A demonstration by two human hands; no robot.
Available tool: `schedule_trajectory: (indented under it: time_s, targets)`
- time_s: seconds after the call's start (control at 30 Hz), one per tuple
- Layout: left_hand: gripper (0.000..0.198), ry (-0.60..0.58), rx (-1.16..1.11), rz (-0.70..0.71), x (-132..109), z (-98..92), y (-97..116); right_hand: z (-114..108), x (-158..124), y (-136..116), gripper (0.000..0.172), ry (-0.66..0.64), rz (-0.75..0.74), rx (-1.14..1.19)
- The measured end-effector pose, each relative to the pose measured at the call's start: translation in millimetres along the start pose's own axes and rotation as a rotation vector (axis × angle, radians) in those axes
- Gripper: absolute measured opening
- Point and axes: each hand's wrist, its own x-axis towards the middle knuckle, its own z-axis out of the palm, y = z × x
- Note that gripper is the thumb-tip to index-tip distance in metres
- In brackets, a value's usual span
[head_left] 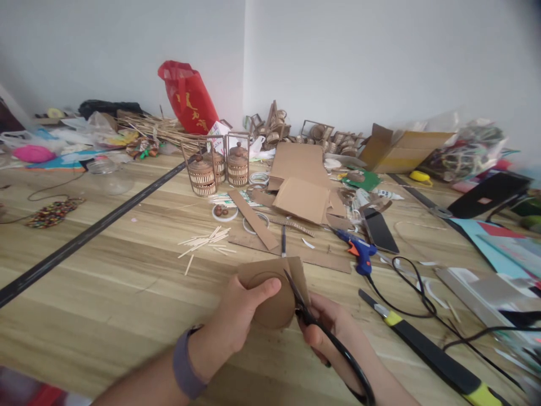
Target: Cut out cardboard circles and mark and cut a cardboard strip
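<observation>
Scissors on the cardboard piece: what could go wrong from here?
1. The left hand pinches the cardboard piece with its thumb close to the blades of the scissors; a slip could nick it.
2. The cut is curved; the right hand could stray off the arc marked on the card.
3. The black cord loops near the right arm and might snag.

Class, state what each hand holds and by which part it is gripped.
The left hand grips the cardboard piece by its left side, thumb on the face. The right hand holds the black scissors by the handles.
</observation>
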Motion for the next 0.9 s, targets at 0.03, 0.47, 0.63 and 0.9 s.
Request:
schedule_trajectory:
  time_s: [0.03, 0.47, 0.63, 0.9]
  targets:
    - [0.045, 0.005, -0.002, 0.001, 0, 0.0, 0, 0, 0, -1, 0.075, -0.007, -0.002, -0.002]
    - [0.045, 0.017, -0.005, -0.022, 1, -0.1, 0, -4, -1, 1, 0.077, -0.038, -0.017, -0.053]
    - [0.044, 0.006, -0.009, -0.031, 1, 0.3, 1, -4, 0, -1, 0.075, -0.043, -0.028, -0.091]
    - [0.048, 0.044, 0.012, -0.041, 0, -0.4, 2, 0, 3, -9, 0.075, -0.038, -0.097, -0.129]
